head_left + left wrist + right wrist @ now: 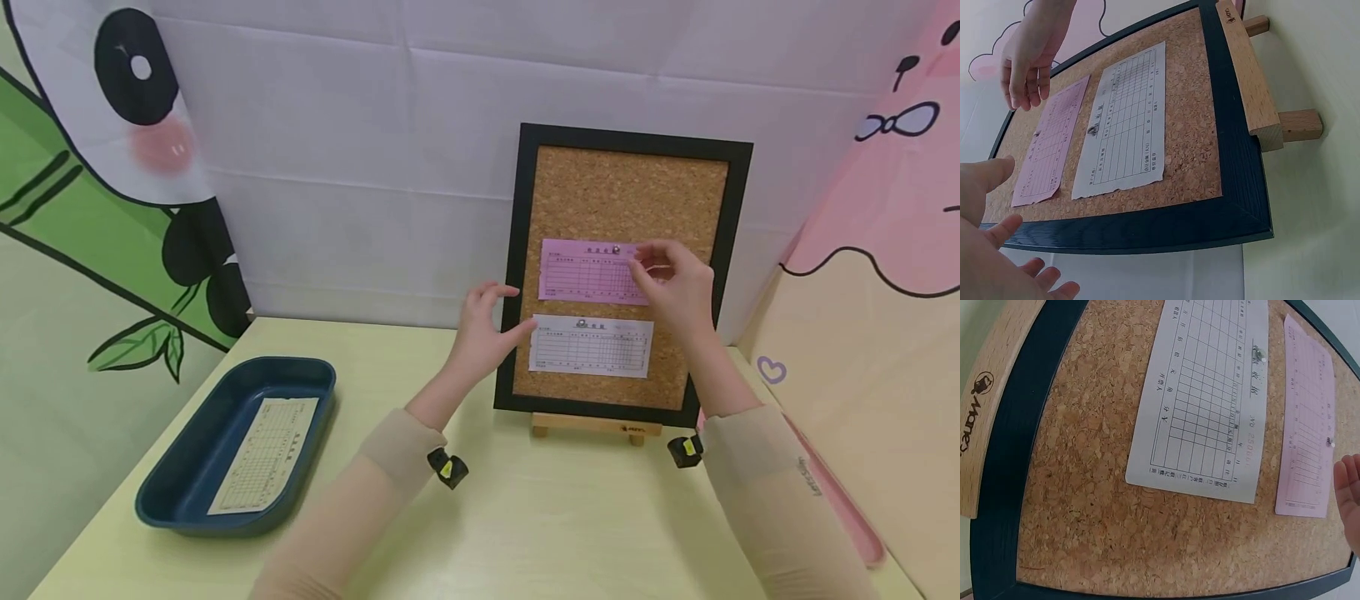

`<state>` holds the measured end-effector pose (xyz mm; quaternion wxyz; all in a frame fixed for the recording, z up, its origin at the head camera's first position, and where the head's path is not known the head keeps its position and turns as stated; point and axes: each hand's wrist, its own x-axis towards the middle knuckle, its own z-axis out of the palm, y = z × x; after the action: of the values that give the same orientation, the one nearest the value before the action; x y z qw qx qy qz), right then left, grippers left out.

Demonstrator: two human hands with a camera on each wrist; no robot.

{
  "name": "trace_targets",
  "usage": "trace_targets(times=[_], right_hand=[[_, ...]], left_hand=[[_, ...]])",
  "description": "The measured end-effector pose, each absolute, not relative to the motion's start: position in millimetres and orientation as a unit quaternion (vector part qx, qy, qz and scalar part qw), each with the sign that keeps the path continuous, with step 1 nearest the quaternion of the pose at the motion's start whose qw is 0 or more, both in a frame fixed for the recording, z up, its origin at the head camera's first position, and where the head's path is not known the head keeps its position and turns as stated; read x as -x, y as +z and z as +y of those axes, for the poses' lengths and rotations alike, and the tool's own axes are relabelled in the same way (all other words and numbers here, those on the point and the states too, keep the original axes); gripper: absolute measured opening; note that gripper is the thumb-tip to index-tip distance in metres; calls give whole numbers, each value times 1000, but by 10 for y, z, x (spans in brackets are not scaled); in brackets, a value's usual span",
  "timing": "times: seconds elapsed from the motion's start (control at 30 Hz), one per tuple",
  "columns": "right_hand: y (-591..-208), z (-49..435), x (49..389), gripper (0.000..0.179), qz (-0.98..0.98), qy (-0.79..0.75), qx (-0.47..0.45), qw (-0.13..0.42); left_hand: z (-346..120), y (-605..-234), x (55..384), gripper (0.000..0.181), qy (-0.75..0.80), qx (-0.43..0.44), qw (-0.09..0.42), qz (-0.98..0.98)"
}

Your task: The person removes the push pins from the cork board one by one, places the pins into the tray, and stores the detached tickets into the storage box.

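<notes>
Left hand (478, 335) spreads its fingers wide beside the frame (637, 142); right hand (681, 285) bends its fingers loosely, seemingly holding nothing, by the pink slip (577, 282); the white slip (592, 347) sits below them; a light touch seems best, sparing the pin (617, 249).

Three receipts (555, 343): one pink receipt (581, 275), one white receipt (591, 348), one cream receipt (266, 454). Two pushpins (616, 249). One framed corkboard (622, 192), one wooden easel (592, 426), one blue tray (217, 433), one partly hidden pink item (862, 537), one counter (562, 500). One left hand (482, 333), one right hand (681, 279). Two wrist devices (681, 452).
</notes>
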<state>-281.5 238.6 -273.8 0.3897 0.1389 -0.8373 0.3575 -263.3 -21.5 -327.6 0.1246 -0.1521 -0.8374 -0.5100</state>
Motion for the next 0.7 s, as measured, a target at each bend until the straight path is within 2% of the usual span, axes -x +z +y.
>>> trace_targets(times=[0.37, 0.7], right_hand=[[-2776, 2316, 3057, 21, -848, 354, -141, 369], [-2816, 2331, 3111, 22, -845, 355, -139, 375]], left_hand=[[-55, -3322, 2716, 53, -484, 149, 131, -852], [52, -3334, 2776, 48, -465, 137, 139, -863]])
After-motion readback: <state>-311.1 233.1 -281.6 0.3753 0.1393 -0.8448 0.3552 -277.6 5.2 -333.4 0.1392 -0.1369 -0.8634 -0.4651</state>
